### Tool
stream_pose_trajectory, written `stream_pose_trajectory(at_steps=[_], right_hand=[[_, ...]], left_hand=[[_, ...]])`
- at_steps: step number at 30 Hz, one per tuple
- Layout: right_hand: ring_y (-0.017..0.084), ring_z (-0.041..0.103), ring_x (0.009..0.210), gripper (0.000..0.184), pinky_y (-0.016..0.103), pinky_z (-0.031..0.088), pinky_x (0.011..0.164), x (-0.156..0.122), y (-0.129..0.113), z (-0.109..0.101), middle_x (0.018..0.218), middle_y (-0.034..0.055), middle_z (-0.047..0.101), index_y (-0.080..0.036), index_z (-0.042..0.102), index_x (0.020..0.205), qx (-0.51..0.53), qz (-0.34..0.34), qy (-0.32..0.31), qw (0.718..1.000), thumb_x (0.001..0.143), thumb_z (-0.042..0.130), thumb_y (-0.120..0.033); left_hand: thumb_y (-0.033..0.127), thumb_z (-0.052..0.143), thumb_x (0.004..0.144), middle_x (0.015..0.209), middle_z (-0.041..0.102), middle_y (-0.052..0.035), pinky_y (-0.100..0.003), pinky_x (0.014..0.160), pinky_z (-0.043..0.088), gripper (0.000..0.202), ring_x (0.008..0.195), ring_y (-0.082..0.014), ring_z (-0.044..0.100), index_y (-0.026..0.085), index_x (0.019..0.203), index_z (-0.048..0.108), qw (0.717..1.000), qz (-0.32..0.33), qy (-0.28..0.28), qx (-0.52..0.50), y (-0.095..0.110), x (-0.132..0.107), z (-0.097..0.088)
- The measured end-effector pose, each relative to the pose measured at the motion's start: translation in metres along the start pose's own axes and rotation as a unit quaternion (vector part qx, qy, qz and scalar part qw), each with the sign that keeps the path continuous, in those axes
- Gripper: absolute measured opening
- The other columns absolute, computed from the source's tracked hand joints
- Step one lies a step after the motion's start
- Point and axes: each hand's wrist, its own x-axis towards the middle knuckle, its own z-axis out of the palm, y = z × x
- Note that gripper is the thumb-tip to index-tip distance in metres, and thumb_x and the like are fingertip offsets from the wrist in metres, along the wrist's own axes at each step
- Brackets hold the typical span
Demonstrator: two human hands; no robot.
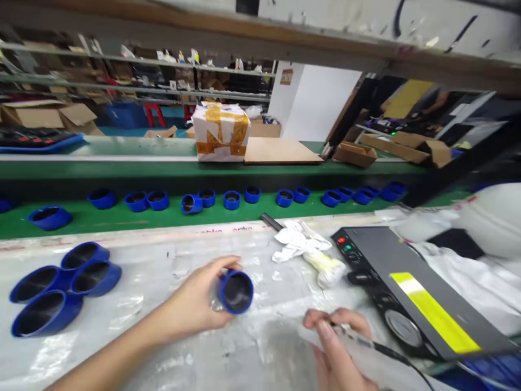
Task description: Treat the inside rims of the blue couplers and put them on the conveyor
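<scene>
My left hand (195, 304) is closed around a short blue ring-shaped cap (236, 291), its dark opening turned toward me, held just above the plastic-covered bench (163, 347). My right hand (337, 353) is pinched shut on a thin pen-like tool (358, 339) with a black cable trailing to the right. The tool's tip sits a little right of and below the cap, apart from it. Several more blue caps (61, 288) lie in a cluster at the bench's left.
A grey control box (411, 293) with a yellow stripe, lights and knobs stands at the right. Crumpled white cloth (305, 247) lies beside it. A green conveyor (244, 212) carries a row of blue caps (232, 200). Beyond are a taped white box (220, 132) and cardboard.
</scene>
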Motion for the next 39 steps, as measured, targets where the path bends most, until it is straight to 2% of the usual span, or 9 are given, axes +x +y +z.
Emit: stream_pose_trajectory(at_steps=[2, 3, 5, 7, 9, 15, 20, 39], right_hand=[[0.020, 0.072, 0.081, 0.016, 0.031, 0.058, 0.077, 0.005, -0.009, 0.009, 0.087, 0.0002, 0.072, -0.029, 0.057, 0.107, 0.036, -0.040, -0.023, 0.998, 0.108, 0.072, -0.034], [0.019, 0.072, 0.084, 0.014, 0.030, 0.058, 0.079, 0.007, -0.013, 0.014, 0.089, -0.0005, 0.072, -0.029, 0.057, 0.108, 0.057, -0.064, -0.044, 0.995, 0.109, 0.071, -0.030], [0.016, 0.072, 0.087, 0.012, 0.028, 0.058, 0.082, 0.010, -0.018, 0.023, 0.094, -0.0007, 0.073, -0.029, 0.057, 0.111, 0.063, -0.079, -0.085, 0.991, 0.111, 0.067, -0.022], [0.015, 0.072, 0.087, 0.012, 0.027, 0.058, 0.083, 0.011, -0.020, 0.029, 0.094, -0.0013, 0.073, -0.028, 0.058, 0.110, 0.060, -0.070, -0.097, 0.991, 0.111, 0.067, -0.021], [0.015, 0.072, 0.086, 0.012, 0.026, 0.058, 0.082, 0.011, -0.021, 0.034, 0.093, -0.0019, 0.073, -0.028, 0.058, 0.109, 0.065, -0.065, -0.082, 0.992, 0.111, 0.068, -0.022], [0.014, 0.072, 0.088, 0.011, 0.026, 0.058, 0.084, 0.014, -0.019, 0.044, 0.095, -0.0021, 0.073, -0.029, 0.058, 0.111, 0.087, -0.051, -0.082, 0.991, 0.111, 0.068, -0.023], [0.016, 0.073, 0.089, 0.012, 0.028, 0.058, 0.084, 0.014, -0.020, 0.048, 0.096, -0.0022, 0.072, -0.029, 0.059, 0.111, 0.093, -0.039, -0.083, 0.991, 0.111, 0.070, -0.024], [0.014, 0.071, 0.088, 0.012, 0.027, 0.058, 0.086, 0.014, -0.020, 0.042, 0.094, -0.0032, 0.073, -0.027, 0.060, 0.108, 0.088, -0.046, -0.071, 0.993, 0.110, 0.068, -0.017]], left_hand=[[0.015, 0.082, 0.068, 0.138, 0.068, -0.0073, -0.040, 0.111, 0.052, 0.068, 0.127, -0.0280, 0.066, 0.024, 0.133, 0.064, 0.996, 0.027, -0.056, -0.059, 0.001, 0.008, 0.040], [0.014, 0.083, 0.068, 0.136, 0.068, -0.0066, -0.039, 0.111, 0.052, 0.066, 0.126, -0.0280, 0.065, 0.025, 0.130, 0.066, 0.994, 0.036, -0.067, -0.078, -0.001, 0.010, 0.052], [0.012, 0.083, 0.069, 0.133, 0.069, -0.0054, -0.039, 0.109, 0.053, 0.064, 0.124, -0.0272, 0.065, 0.026, 0.130, 0.067, 0.992, 0.043, -0.068, -0.102, -0.006, 0.010, 0.064], [0.012, 0.081, 0.073, 0.132, 0.069, -0.0047, -0.039, 0.109, 0.053, 0.061, 0.124, -0.0265, 0.065, 0.026, 0.131, 0.066, 0.991, 0.047, -0.064, -0.108, -0.011, 0.009, 0.063], [0.011, 0.080, 0.075, 0.132, 0.069, -0.0045, -0.040, 0.110, 0.052, 0.059, 0.126, -0.0269, 0.063, 0.026, 0.130, 0.066, 0.991, 0.057, -0.066, -0.106, -0.012, 0.008, 0.059], [0.007, 0.077, 0.075, 0.137, 0.064, -0.0052, -0.041, 0.114, 0.049, 0.064, 0.134, -0.0278, 0.056, 0.027, 0.135, 0.064, 0.985, 0.059, -0.100, -0.128, -0.008, 0.009, 0.052], [0.006, 0.075, 0.077, 0.134, 0.065, -0.0046, -0.042, 0.114, 0.049, 0.061, 0.133, -0.0272, 0.056, 0.027, 0.133, 0.064, 0.980, 0.061, -0.117, -0.146, -0.005, 0.011, 0.050], [0.008, 0.074, 0.077, 0.137, 0.065, -0.0037, -0.043, 0.117, 0.050, 0.062, 0.135, -0.0282, 0.057, 0.029, 0.134, 0.064, 0.984, 0.062, -0.120, -0.113, -0.006, 0.009, 0.047]])
